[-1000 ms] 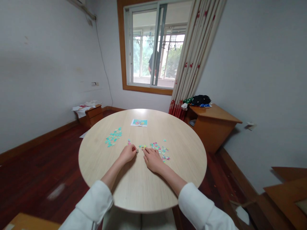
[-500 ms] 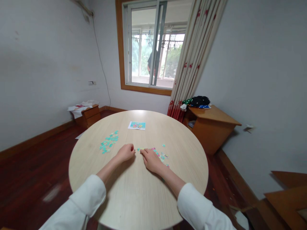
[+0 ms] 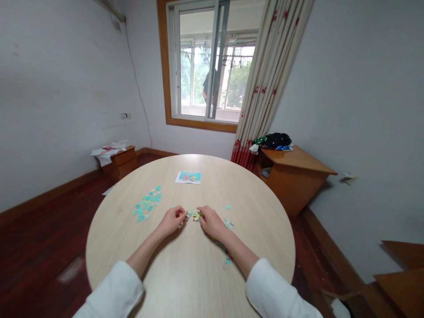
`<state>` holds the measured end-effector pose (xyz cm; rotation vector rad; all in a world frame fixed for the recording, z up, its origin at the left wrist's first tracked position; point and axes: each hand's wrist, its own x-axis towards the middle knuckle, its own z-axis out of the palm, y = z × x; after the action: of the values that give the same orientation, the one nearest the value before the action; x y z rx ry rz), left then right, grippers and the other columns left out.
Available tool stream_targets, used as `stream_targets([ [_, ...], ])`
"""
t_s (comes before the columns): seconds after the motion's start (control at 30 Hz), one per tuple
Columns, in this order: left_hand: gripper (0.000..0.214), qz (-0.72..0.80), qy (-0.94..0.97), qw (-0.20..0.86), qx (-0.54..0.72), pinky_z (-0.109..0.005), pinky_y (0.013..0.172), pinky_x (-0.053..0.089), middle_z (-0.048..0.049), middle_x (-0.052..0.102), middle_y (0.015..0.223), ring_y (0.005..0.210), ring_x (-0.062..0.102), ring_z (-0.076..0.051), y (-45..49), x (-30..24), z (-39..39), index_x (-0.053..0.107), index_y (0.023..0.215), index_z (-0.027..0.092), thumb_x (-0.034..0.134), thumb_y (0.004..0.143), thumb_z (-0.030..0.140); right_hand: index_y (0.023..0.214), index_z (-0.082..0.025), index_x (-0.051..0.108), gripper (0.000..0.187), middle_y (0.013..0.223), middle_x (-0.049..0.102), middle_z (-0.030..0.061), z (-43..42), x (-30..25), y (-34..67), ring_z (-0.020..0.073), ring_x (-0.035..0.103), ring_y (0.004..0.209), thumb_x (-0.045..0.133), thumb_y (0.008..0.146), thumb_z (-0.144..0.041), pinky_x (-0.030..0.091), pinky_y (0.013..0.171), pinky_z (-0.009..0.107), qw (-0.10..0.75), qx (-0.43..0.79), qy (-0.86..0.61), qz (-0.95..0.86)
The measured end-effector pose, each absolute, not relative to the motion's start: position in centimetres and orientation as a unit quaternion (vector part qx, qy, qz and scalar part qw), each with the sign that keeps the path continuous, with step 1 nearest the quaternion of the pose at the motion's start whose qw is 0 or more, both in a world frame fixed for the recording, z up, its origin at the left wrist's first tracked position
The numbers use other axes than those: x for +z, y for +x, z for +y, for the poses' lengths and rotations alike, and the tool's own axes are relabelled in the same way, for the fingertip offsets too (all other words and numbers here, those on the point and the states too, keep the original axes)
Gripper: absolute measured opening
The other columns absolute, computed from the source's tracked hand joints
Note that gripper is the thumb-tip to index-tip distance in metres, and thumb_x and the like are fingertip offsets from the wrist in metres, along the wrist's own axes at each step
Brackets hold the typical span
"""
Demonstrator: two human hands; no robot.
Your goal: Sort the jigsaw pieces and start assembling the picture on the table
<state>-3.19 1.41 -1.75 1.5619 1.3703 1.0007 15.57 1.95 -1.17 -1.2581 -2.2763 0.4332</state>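
My left hand [image 3: 172,220] is closed in a pinch over the middle of the round table, with a small dark puzzle piece [image 3: 187,215] at its fingertips. Facing it, my right hand [image 3: 212,221] lies low with its index finger stretched out and the fingers apart. Its fingertips touch or nearly touch a small cluster of yellow and multicoloured puzzle pieces [image 3: 196,216] between the two hands. More pieces [image 3: 229,223] lie right of that hand, and some teal ones [image 3: 227,260] show beside the forearm, which partly covers others.
Teal puzzle pieces [image 3: 147,204] are spread on the table's left. A printed picture card [image 3: 188,177] lies toward the far edge, and a single piece [image 3: 227,207] sits apart at right. Beyond the round table [image 3: 185,278] stand a wooden desk [image 3: 294,168] and a low cabinet [image 3: 126,161].
The view has tipped slightly, so the table sits lower. My right hand's fingers have shifted, uncovering the yellow cluster; pieces beside the forearm now show. My left hand keeps its pinch.
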Motion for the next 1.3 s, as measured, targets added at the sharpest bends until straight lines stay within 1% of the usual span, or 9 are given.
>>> stream_targets([
  [0.1,0.026,0.539,0.617,0.411,0.4,-0.022,0.048,0.034,0.0045,0.049,0.049,0.046,0.045,-0.009,-3.3,-1.9,1.2,0.049,0.064,0.018,0.057,0.066,0.042,0.115,-0.012,0.059,0.036,0.104,0.064,0.012,1.7,-1.3,15.5,0.0181,0.059,0.099,0.047,0.081,-0.005,0.045,0.09,0.031,0.245,0.16,-0.473,-0.831],
  [0.2,0.026,0.539,0.624,0.403,0.398,-0.021,0.047,0.033,0.004,0.049,0.051,0.047,0.044,-0.009,-3.3,-2.1,1.1,0.049,0.064,0.018,0.056,0.067,0.043,0.113,-0.014,0.059,0.034,0.103,0.063,0.0108,1.4,-1.5,15.4,0.0181,0.059,0.097,0.049,0.082,-0.006,0.044,0.09,0.032,0.239,0.16,-0.476,-0.831],
  [0.43,0.028,0.536,0.641,0.39,0.389,-0.023,0.051,0.033,0.0031,0.049,0.054,0.05,0.044,-0.01,-3.3,-1.9,0.9,0.051,0.064,0.018,0.055,0.068,0.045,0.115,-0.011,0.057,0.036,0.102,0.061,0.0107,1.0,-2.1,15.5,0.0175,0.057,0.099,0.05,0.081,-0.004,0.043,0.091,0.03,0.252,0.169,-0.462,-0.834],
  [0.63,0.027,0.523,0.642,0.391,0.401,-0.023,0.051,0.033,0.0034,0.049,0.052,0.05,0.044,-0.01,-3.4,-2.0,0.8,0.051,0.065,0.017,0.055,0.07,0.043,0.116,-0.012,0.057,0.036,0.103,0.06,0.01,0.8,-1.9,15.7,0.0172,0.056,0.098,0.049,0.081,-0.005,0.043,0.091,0.03,0.255,0.174,-0.454,-0.836],
  [0.77,0.028,0.531,0.64,0.389,0.396,-0.023,0.052,0.033,0.0033,0.049,0.052,0.05,0.044,-0.01,-3.4,-2.1,0.8,0.051,0.065,0.017,0.055,0.069,0.044,0.115,-0.014,0.057,0.036,0.103,0.06,0.0096,0.8,-1.8,15.7,0.0173,0.056,0.099,0.05,0.081,-0.005,0.043,0.091,0.03,0.26,0.177,-0.451,-0.835],
  [0.97,0.031,0.534,0.646,0.383,0.389,-0.024,0.053,0.033,0.0025,0.05,0.052,0.052,0.044,-0.011,-3.3,-1.9,0.6,0.052,0.065,0.017,0.054,0.07,0.048,0.115,-0.013,0.056,0.035,0.101,0.06,0.0099,0.7,-1.7,15.7,0.0174,0.056,0.098,0.051,0.081,-0.005,0.044,0.09,0.03,0.254,0.183,-0.452,-0.835],
  [1.07,0.03,0.538,0.65,0.375,0.384,-0.024,0.053,0.033,0.003,0.05,0.052,0.051,0.043,-0.011,-3.3,-2.0,0.6,0.056,0.07,0.016,0.055,0.07,0.046,0.115,-0.014,0.056,0.034,0.102,0.06,0.0096,0.6,-1.5,15.7,0.0172,0.056,0.098,0.05,0.082,-0.006,0.044,0.089,0.029,0.249,0.184,-0.455,-0.835],
  [1.2,0.028,0.539,0.658,0.354,0.389,-0.024,0.055,0.036,0.003,0.052,0.054,0.052,0.046,-0.011,-3.4,-2.1,0.7,0.062,0.083,0.014,0.053,0.073,0.038,0.115,-0.013,0.056,0.034,0.103,0.06,0.0102,0.5,-1.3,15.7,0.0175,0.056,0.098,0.051,0.082,-0.006,0.044,0.089,0.03,0.246,0.191,-0.458,-0.832],
  [1.3,0.028,0.549,0.665,0.33,0.383,-0.024,0.057,0.038,0.0017,0.056,0.056,0.054,0.048,-0.012,-3.3,-2.1,0.6,0.065,0.087,0.012,0.052,0.074,0.033,0.116,-0.013,0.056,0.034,0.103,0.06,0.0102,0.5,-1.2,15.8,0.0174,0.056,0.099,0.051,0.082,-0.007,0.043,0.09,0.03,0.246,0.196,-0.458,-0.831],
])
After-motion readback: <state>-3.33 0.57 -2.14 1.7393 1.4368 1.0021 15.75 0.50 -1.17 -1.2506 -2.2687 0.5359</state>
